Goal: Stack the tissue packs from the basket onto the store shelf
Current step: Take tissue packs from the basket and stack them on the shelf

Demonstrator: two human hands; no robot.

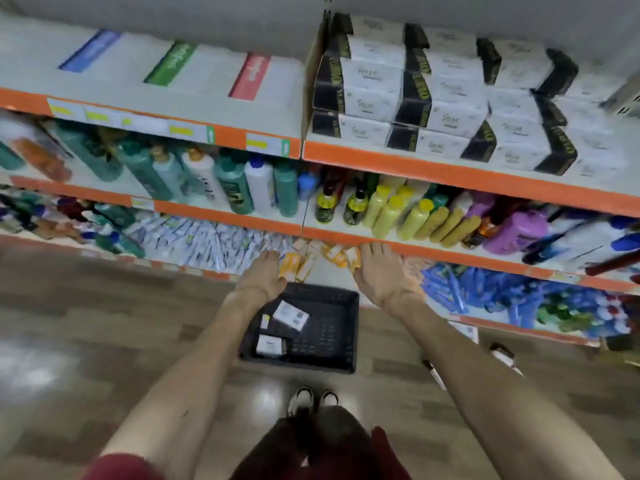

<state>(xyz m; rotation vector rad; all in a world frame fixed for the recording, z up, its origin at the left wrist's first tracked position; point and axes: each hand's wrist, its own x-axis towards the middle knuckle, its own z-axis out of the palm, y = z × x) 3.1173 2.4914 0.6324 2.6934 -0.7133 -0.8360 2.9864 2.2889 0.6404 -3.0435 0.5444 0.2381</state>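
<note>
Tissue packs (446, 109), white with black ends: stacked several high on the upper shelf (450, 169), upper right of the frame. Two small white packs (290, 315) of unclear kind lie in the basket, low centre; blur prevents telling what they are.

Left hand (265, 275): centre of frame, arm fully extended forward and down, palm facing inward, fingers straight and together, empty. Fingertips near small orange-and-white cartons (294, 266) on a low shelf; contact cannot be told.

Right hand (382, 271): just right of centre, arm likewise extended, back of the hand to the camera, fingers spread flat, empty. Fingertips at the orange front edge of the bottle shelf; touching or not is unclear. Both hands are open, well apart, parallel, with the cartons between them.

Basket (348, 341): black, rectangular, on the wooden floor (104, 323) directly below the hands.

Shoes (311, 398): pair, light-coloured, bottom centre, behind the basket.

Middle shelf, across the frame: green and white bottles (235, 185) to the left, yellow bottles (391, 211) at centre, a purple jug (516, 230) to the right.

Upper shelf, upper left: white boxes (207, 74) with blue, green and red stripes.

Lower right: blue packets (450, 285), blurred.
</note>
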